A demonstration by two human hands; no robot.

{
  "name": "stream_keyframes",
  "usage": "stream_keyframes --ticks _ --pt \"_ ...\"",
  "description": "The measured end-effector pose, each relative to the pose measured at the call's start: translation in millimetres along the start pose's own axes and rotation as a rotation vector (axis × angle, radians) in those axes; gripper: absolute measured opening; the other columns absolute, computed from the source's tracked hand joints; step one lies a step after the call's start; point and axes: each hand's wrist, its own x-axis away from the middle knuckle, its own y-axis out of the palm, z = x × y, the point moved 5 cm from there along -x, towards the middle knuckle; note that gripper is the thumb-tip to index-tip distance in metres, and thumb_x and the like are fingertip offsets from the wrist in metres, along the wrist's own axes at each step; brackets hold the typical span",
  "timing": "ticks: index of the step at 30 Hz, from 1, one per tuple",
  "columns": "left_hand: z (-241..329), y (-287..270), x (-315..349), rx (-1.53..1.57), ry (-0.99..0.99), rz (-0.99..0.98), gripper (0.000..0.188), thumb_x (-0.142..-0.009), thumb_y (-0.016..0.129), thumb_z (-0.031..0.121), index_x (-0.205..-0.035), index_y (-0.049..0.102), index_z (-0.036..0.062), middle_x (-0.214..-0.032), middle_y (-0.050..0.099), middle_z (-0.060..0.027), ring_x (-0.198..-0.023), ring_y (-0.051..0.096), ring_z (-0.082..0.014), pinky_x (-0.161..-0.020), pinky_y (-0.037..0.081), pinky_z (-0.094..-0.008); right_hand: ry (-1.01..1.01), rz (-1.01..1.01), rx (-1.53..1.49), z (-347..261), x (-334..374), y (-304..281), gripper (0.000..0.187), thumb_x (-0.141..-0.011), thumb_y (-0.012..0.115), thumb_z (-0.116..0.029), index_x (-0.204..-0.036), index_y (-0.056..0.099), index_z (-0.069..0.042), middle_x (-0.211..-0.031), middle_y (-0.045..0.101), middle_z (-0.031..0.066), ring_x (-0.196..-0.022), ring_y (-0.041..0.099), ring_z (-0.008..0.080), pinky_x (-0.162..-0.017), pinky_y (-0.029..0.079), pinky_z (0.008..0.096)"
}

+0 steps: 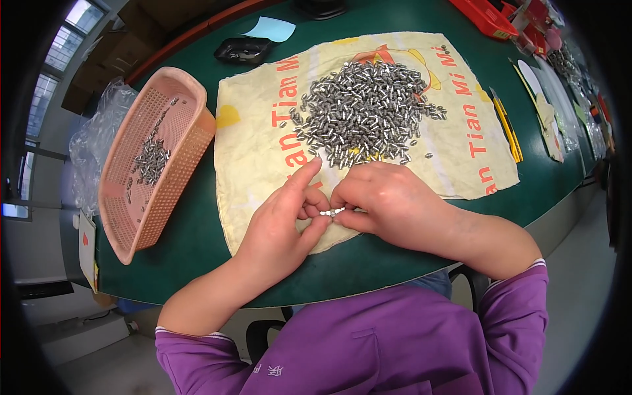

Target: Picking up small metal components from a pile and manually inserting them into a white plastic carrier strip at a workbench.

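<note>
Between the fingertips of both hands is a small silvery metal fitting (332, 212), held level over the near part of a cream cloth (247, 178). My left hand (284, 214) pinches its left end with thumb and fingers, the index finger stretched out toward the far side. At its right end, the thumb and fingers of my right hand (378, 197) close on it. Just beyond the hands, a large heap of small metal fittings (365, 112) lies on the cloth. Fingers cover part of the held piece, so its exact kind cannot be made out.
A pink perforated basket (191, 141) with some metal fittings stands at the left, beside clear plastic (99, 145). A black tray (243, 50) and light-blue paper (271, 29) lie at the back. On the right are a yellow cutter knife (507, 128) and a red bin (484, 16).
</note>
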Motion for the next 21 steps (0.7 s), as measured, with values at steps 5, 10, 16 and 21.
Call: stream_keyframes --ticks 5,10,16,21 --pt "2.4 -1.3 -1.1 -0.039 0.024 0.007 0.079 -0.086 0.074 -0.007 -0.155 0.036 0.0031 -0.098 0.068 -0.0036 -0.087 0.062 -0.011 -0.081 0.052 -0.0263 -0.031 0.016 0.033 -1.2 0.7 1.8 0.019 -0.081 0.077 -0.015 -0.088 0.062 -0.006 -0.085 0.062 0.0115 -0.084 0.064 0.0336 -0.074 0.053 0.0458" --pt "-2.0 -5.4 0.5 -0.022 0.062 0.043 0.071 -0.09 0.071 -0.008 -0.152 0.039 0.0024 -0.105 0.068 -0.0062 -0.095 0.066 -0.0121 -0.087 0.054 -0.0271 -0.115 0.121 0.067 -7.1 -1.8 -4.3 0.019 -0.081 0.078 -0.014 -0.093 0.065 -0.006 -0.086 0.062 0.0092 -0.082 0.064 0.0308 -0.074 0.053 0.0433" --pt "-12.1 9.4 0.5 0.835 -0.372 -0.263 0.035 -0.108 0.05 0.008 -0.142 0.048 -0.0012 -0.121 0.061 -0.0107 -0.103 0.065 -0.0144 -0.089 0.054 -0.029 -0.185 0.222 0.061 -16.9 -3.5 -16.5 0.021 -0.079 0.082 -0.013 -0.094 0.07 -0.008 -0.086 0.065 0.0047 -0.08 0.065 0.0255 -0.072 0.053 0.0378" --pt "-16.5 13.2 5.3 1.315 -0.441 -0.411 0.04 -0.111 0.043 0.026 -0.14 0.05 0.0 -0.121 0.061 -0.0104 -0.105 0.061 -0.016 -0.092 0.05 -0.0293 -0.247 0.196 0.013 -21.6 -4.2 -16.0 0.026 -0.082 0.081 -0.018 -0.105 0.071 -0.009 -0.089 0.065 0.0055 -0.082 0.065 0.0268 -0.075 0.052 0.0389"
